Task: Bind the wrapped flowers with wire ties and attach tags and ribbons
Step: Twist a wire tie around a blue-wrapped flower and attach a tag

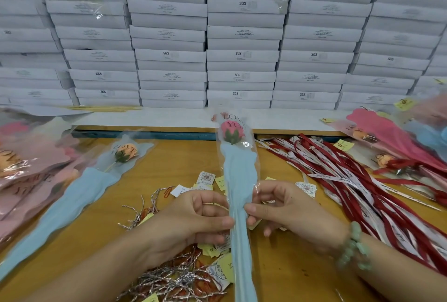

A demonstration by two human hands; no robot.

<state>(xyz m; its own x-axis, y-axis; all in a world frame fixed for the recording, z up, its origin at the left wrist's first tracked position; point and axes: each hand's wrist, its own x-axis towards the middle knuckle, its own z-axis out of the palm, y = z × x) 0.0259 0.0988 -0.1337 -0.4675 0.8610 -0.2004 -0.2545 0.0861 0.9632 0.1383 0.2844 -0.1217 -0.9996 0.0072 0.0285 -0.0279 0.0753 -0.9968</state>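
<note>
A pink rose in a clear sleeve with pale blue paper, the wrapped flower, stands upright in the middle of the view. My left hand pinches its narrow stem part from the left. My right hand pinches the same spot from the right. Silver wire ties lie in a heap on the wooden table below my left hand. Small round-printed and yellow tags are scattered behind my hands. Red and white ribbons spread across the table on the right.
Another blue-wrapped orange rose lies to the left. Pink-wrapped flowers pile at the far left, and more wrapped flowers at the far right. A wall of stacked white boxes fills the back. A green bead bracelet is on my right wrist.
</note>
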